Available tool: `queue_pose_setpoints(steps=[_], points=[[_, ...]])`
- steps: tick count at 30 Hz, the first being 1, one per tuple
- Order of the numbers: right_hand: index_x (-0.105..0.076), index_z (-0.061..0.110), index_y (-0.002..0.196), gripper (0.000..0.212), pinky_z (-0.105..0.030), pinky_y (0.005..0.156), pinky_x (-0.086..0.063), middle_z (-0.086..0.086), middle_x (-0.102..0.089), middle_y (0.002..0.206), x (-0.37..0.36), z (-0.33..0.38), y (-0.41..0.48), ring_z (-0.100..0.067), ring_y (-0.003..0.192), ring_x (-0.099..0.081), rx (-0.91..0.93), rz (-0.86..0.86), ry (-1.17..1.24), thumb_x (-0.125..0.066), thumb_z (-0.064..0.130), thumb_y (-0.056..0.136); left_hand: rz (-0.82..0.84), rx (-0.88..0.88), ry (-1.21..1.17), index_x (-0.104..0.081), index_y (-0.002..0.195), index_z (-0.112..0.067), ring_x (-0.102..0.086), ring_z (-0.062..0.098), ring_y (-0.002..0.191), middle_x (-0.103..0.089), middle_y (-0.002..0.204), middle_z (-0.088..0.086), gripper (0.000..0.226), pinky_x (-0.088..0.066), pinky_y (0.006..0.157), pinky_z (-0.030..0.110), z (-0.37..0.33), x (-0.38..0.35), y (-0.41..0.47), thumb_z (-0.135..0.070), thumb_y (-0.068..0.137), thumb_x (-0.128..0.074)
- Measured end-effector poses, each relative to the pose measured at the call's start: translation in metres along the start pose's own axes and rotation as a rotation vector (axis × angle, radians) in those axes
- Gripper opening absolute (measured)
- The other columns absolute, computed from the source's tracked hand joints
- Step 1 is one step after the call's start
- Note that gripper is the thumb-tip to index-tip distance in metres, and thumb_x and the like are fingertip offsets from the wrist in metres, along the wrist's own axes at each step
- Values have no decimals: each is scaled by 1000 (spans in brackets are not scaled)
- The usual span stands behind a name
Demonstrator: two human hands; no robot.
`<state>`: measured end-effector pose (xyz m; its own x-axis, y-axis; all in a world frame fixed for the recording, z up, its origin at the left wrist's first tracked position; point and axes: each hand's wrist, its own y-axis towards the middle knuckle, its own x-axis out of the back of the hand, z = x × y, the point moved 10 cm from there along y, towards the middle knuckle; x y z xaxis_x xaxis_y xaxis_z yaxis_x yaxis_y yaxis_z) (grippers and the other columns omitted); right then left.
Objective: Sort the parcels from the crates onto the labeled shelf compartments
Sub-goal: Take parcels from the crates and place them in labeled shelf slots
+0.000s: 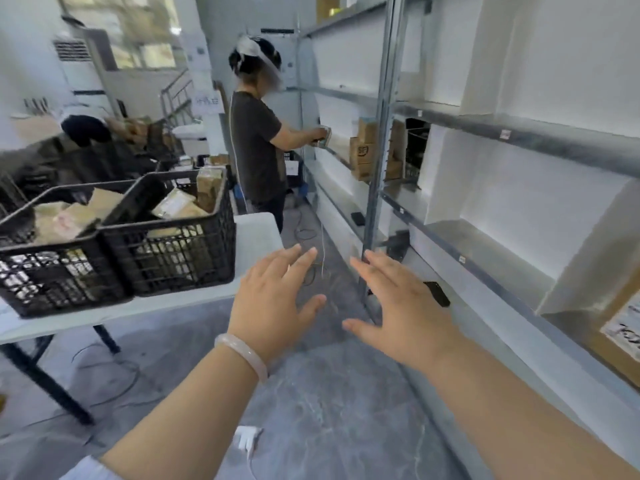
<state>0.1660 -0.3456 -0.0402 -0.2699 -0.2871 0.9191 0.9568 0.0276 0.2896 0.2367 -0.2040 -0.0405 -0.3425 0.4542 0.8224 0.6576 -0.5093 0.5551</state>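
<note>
Crates (166,233): two black lattice ones, side by side on the white table (256,233), up and to the left of the left hand; the nearer crate just beside its fingertips but apart.
Parcels (176,206): brown cardboard and padded ones heaped inside both crates, one standing upright at the far corner of the right crate.
Left hand (273,303): empty, palm down, fingers spread apart, raised over the grey floor; pale bangle (242,355) around the wrist.
Other person (258,147): standing beyond both hands, dark shirt, arms reaching into the shelf at mid height.
Right hand (401,306): empty, palm down, fingers splayed, level with the left hand and near it, not touching.
Small black object (437,293): just right of the right hand, on the lowest shelf edge.
Shelf (519,133): metal frame with white dividers, running along the right of the right hand; nearest compartments bare.
Shelved boxes (363,150): stacked cardboard ones in a far compartment, well beyond the right hand.
Box with label (620,330): at the far right edge, partly cut off.
</note>
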Motion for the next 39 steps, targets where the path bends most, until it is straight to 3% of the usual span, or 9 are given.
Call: queue_pose_setpoints(steps=[4,8,11,15,20,25,32,39], points=[[-10,35,154,87,-32,122,1,9,-4,163,-39,53,51,-10,149,0,117,75,28,-58,61,86,12,127,43,-50,141,-20,-54,29,126,-57,139,6,68,-49,101,48,77,8,-24,-58,84,-48],[-9,36,154,87,-35,123,-1,9,-4,163,-83,101,99,-8,149,2,241,137,52,-56,62,86,7,256,86,-51,143,-20,-53,28,129,-56,141,6,69,-48,102,46,145,12,-45,-50,83,-65],[-9,37,154,86,-37,123,-3,10,-4,163,-116,131,135,-7,149,3,317,181,96,-55,63,86,-12,324,118,-50,143,-21,-53,27,130,-56,142,5,69,-50,100,47,187,14,-47,-56,83,-52],[-5,39,154,86,-36,122,-5,11,0,163,-144,159,195,-8,148,4,402,208,119,-53,64,87,-29,367,175,-51,142,-21,-53,28,129,-57,140,5,68,-51,98,50,244,12,-31,-51,82,-63],[-6,39,154,86,-35,122,-4,11,-1,163,-163,189,282,-9,149,3,496,223,139,-53,64,87,-26,478,254,-48,145,-25,-49,26,133,-53,144,2,71,-48,102,50,313,15,0,-60,84,-45],[-9,38,154,85,-36,123,-5,10,-6,163,-178,233,351,-10,149,0,617,225,161,-54,63,87,-32,573,339,-47,146,-26,-48,25,134,-53,145,1,70,-47,104,50,374,29,21,-61,85,-43],[-12,38,153,84,-39,122,-8,10,-8,162,-227,292,410,-10,149,-1,661,252,214,-55,64,85,-7,705,402,-50,143,-26,-50,27,133,-56,143,1,69,-48,102,53,457,48,7,-59,83,-48],[-8,39,154,84,-35,122,-5,10,-4,162,-280,375,465,-10,149,3,645,265,178,-53,64,87,3,730,365,-51,142,-28,-53,26,130,-58,139,0,69,-48,103,48,567,57,-16,-60,81,-51]])
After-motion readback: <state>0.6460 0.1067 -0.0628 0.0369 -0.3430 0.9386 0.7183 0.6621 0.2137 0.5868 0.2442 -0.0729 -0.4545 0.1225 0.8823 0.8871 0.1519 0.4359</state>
